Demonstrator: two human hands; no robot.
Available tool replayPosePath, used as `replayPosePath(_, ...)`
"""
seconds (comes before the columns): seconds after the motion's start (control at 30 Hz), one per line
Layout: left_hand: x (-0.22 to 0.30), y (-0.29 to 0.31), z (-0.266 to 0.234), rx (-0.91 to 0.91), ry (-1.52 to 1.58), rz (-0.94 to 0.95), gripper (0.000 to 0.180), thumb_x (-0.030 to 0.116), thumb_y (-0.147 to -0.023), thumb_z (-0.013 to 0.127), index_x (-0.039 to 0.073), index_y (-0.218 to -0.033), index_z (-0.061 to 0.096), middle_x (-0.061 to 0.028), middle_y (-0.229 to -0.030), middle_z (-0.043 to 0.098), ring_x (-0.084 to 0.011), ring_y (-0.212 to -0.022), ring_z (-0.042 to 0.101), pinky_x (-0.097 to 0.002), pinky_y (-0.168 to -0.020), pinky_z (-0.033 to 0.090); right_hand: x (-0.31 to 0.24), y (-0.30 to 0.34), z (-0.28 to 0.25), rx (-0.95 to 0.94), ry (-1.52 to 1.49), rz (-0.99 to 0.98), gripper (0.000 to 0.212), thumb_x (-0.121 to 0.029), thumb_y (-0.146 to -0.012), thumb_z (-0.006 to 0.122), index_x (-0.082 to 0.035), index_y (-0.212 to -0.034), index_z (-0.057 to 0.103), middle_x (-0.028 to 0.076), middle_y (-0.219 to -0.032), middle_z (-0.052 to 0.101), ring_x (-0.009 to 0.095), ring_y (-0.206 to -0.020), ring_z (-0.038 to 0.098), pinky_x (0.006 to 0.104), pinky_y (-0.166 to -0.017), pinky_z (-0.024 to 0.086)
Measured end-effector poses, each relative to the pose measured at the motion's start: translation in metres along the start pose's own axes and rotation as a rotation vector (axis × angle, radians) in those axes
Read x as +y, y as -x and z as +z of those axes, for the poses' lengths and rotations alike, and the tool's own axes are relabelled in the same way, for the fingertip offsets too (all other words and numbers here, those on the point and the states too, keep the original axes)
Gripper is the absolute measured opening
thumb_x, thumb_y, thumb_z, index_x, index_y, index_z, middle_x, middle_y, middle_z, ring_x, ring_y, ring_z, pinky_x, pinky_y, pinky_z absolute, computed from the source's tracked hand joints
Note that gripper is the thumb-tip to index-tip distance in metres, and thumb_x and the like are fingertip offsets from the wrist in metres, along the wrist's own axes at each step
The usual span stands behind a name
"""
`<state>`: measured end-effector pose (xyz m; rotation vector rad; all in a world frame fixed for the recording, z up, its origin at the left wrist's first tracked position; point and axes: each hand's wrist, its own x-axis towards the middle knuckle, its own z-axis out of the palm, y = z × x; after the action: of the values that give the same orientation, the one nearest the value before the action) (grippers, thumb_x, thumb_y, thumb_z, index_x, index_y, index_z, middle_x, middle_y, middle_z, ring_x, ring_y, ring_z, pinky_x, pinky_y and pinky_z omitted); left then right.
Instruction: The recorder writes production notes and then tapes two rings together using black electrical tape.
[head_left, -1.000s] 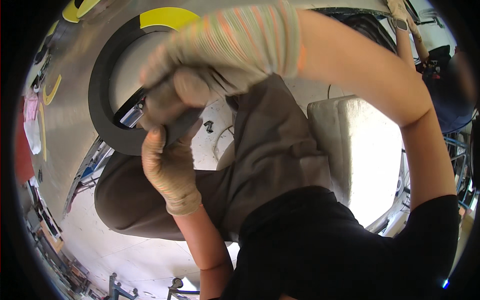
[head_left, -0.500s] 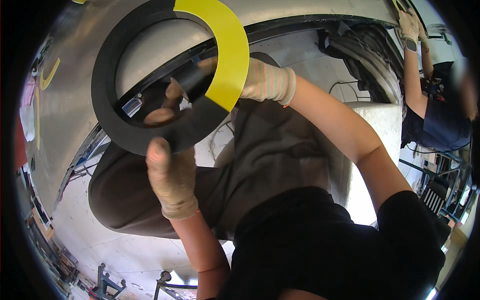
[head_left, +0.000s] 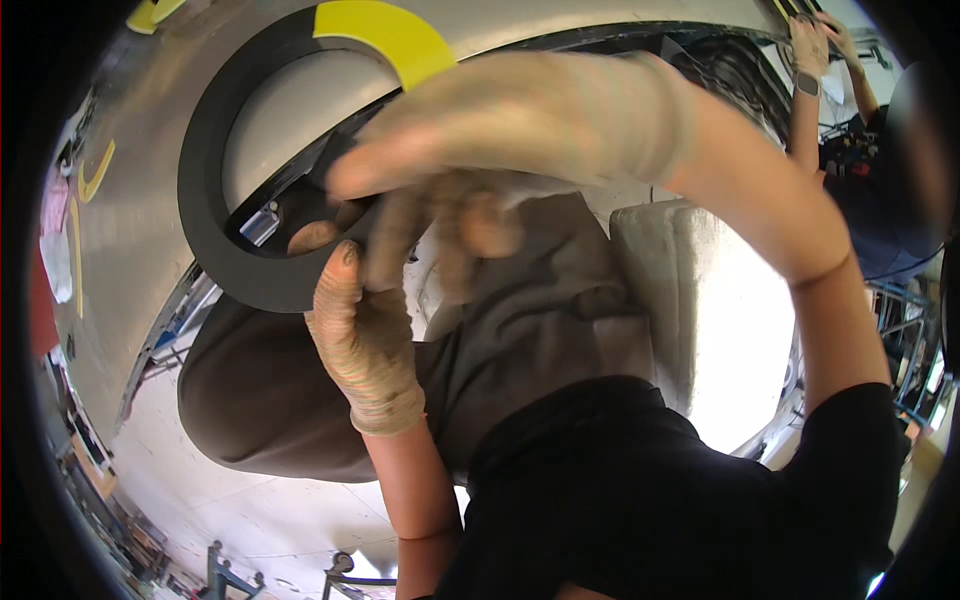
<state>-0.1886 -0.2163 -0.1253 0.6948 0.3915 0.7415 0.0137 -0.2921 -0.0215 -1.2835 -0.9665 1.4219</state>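
A large flat ring (head_left: pixel 203 175), mostly black with a yellow stretch at its upper right, is held up before a metal surface. My left hand (head_left: pixel 365 345), in a light knit glove, grips its lower edge, thumb on the front and a fingertip showing through the opening. My right hand (head_left: pixel 520 120), gloved too, crosses in front of the ring's right side and hides much of it. Its fingers curve downward, smeared by motion, close to my left hand. Whether they touch the ring or pinch anything cannot be made out.
Behind the ring curves a broad metal panel (head_left: pixel 140 235) with a dark edge. Yellow curved pieces (head_left: pixel 95 172) lie on it. A pale block (head_left: pixel 700 330) stands right of my legs. At the far right another person (head_left: pixel 870 200) reaches up to the panel.
My right hand has come from behind the ring's right side to its front, nearer my left hand. The ring has shifted slightly left; my left hand still grips its lower edge.
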Motion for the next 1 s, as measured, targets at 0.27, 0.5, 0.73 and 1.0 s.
replayPosePath(0.27,0.029,-0.011,-0.001,0.174,-0.177,0.004,0.038,0.023,-0.087,0.071,0.000,-0.115,0.060,-0.0125,-0.102,0.064,-0.0231,-0.082,0.066,-0.0328,-0.067,0.054,0.036,0.053,0.026,0.021,-0.155,0.491,0.051,-0.055,-0.091,0.069,-0.006,-0.104,0.073,0.005,-0.065,0.067,0.009,-0.049,0.059,0.0228,-0.046,0.043)
replayPosePath(0.5,0.029,-0.007,-0.018,-0.050,-0.023,-0.128,0.035,0.022,-0.091,0.069,0.004,-0.121,0.063,-0.0104,-0.115,0.067,-0.0208,-0.111,0.063,-0.0362,-0.096,0.050,0.133,-0.039,-0.013,0.111,0.507,-0.328,0.052,-0.025,-0.092,0.070,0.001,-0.136,0.057,0.014,-0.122,0.068,0.026,-0.109,0.066,0.0347,-0.093,0.052)
replayPosePath(0.73,0.016,0.001,0.000,0.040,0.018,-0.095,0.036,0.018,-0.091,0.071,0.000,-0.120,0.062,-0.0126,-0.123,0.062,-0.0251,-0.122,0.057,-0.0424,-0.114,0.039,0.118,-0.005,-0.027,-0.028,-0.201,-0.268,0.051,-0.032,-0.098,0.062,0.003,-0.135,0.056,0.022,-0.128,0.062,0.025,-0.109,0.066,0.0330,-0.090,0.054)
replayPosePath(1.0,0.014,0.003,0.017,0.076,0.033,-0.082,0.037,0.013,-0.090,0.069,-0.001,-0.123,0.060,-0.0134,-0.124,0.062,-0.0250,-0.120,0.058,-0.0431,-0.110,0.044,0.014,0.019,-0.013,-0.027,0.184,-0.249,0.039,-0.022,-0.104,0.052,0.001,-0.135,0.056,0.015,-0.097,0.073,0.015,-0.068,0.070,0.0215,-0.059,0.054)
